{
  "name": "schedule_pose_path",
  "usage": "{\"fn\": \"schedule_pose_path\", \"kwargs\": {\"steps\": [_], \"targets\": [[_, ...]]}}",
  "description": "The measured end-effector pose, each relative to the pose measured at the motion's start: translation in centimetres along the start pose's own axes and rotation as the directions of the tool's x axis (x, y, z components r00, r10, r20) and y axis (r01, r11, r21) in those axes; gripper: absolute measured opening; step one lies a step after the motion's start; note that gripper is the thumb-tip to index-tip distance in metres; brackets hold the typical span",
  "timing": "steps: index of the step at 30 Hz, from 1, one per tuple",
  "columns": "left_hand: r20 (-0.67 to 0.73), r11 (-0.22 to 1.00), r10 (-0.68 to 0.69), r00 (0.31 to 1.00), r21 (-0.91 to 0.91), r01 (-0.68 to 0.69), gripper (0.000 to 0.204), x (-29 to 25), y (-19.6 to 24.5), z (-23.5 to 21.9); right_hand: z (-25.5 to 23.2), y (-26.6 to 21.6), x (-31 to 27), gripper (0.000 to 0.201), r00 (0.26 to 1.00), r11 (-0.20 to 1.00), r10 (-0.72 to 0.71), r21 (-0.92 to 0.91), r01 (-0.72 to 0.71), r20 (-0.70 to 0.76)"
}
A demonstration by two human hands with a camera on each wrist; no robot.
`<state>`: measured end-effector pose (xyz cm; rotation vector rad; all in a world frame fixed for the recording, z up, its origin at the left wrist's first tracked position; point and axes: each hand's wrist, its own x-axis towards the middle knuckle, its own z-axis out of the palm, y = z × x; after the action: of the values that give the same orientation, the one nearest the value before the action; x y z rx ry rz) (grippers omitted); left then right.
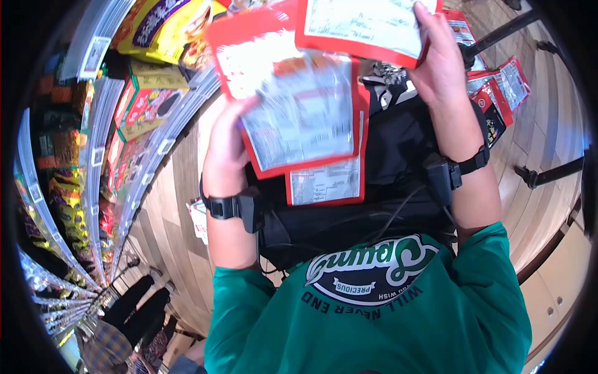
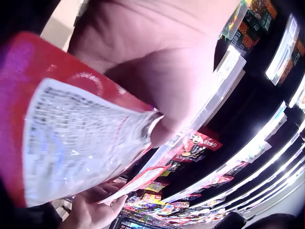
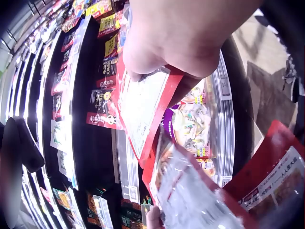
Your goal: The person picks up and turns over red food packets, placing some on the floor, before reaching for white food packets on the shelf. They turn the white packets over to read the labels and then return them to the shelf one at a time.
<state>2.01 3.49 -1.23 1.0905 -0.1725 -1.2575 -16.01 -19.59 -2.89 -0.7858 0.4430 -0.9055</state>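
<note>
Between the store shelves, seen from the head camera, the left hand grips a stack of red packets at its 9 o'clock edge, while the right hand pinches a single red packet at 12 o'clock, held above a black bag. From the left wrist camera, fingers curl over the stack's white label. From the right wrist camera, the thumb and fingers clamp the single packet's top edge near the shelf rail. Risk: the glossy lower packets could slide out of the one-sided grip and drop.
</note>
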Motion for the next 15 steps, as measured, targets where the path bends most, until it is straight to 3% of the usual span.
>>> {"fn": "schedule_pose_path", "kwargs": {"steps": [1,2,3,4,5,7,8,9,11,12,15], "targets": [[0.018,0.973,-0.137,0.990,0.191,0.131,0.046,0.0,-0.1,0.3,-0.4,-0.3,0.1,0.025,0.997,0.997,0.061,-0.053,-0.063,-0.038],[0.024,0.931,-0.176,0.984,0.328,0.159,0.038,0.1,-0.6,0.9,-0.3,0.1,-0.1,0.030,1.000,0.996,-0.011,-0.093,0.013,0.026],[0.025,0.869,-0.213,0.977,0.461,0.178,0.030,0.2,-1.0,1.5,0.3,-0.1,-0.4,0.035,1.000,0.995,0.013,-0.103,-0.014,-0.010],[-0.015,0.636,-0.277,0.961,0.747,0.195,0.024,0.3,-0.7,1.7,0.4,-0.1,-0.3,0.034,1.000,0.998,-0.011,-0.065,0.012,0.008],[-0.082,0.316,-0.309,0.947,0.931,0.184,0.020,0.3,-0.4,1.6,0.5,0.0,-0.3,0.033,0.999,0.999,-0.031,-0.024,0.032,0.027],[-0.009,0.313,-0.175,0.984,0.948,0.065,0.019,0.0,-0.9,1.7,0.6,-0.1,-0.3,0.034,0.999,1.000,-0.012,0.016,0.011,0.045],[-0.069,0.226,-0.283,0.957,0.965,0.137,0.019,-0.3,0.1,2.3,0.9,-0.5,-0.5,0.036,0.999,0.999,0.001,0.045,-0.003,0.043],[-0.060,0.219,-0.279,0.958,0.968,0.124,0.019,-0.4,0.1,2.2,1.0,-0.8,-0.6,0.037,0.998,0.999,-0.004,0.039,0.002,0.058],[-0.014,0.242,-0.200,0.980,0.968,0.064,0.021,-0.5,-0.2,1.2,0.8,-0.9,-0.7,0.037,0.998,0.999,0.019,0.035,-0.020,0.054],[-0.004,0.152,-0.159,0.987,0.988,0.028,0.018,-0.5,-0.1,0.9,0.8,-1.0,-0.7,0.037,0.999,0.999,0.016,0.036,-0.018,0.052],[0.024,0.104,-0.091,0.996,0.994,-0.015,0.012,-0.5,0.6,0.7,0.8,-1.0,-0.8,0.042,0.997,1.000,0.025,-0.007,-0.024,0.072]]}}
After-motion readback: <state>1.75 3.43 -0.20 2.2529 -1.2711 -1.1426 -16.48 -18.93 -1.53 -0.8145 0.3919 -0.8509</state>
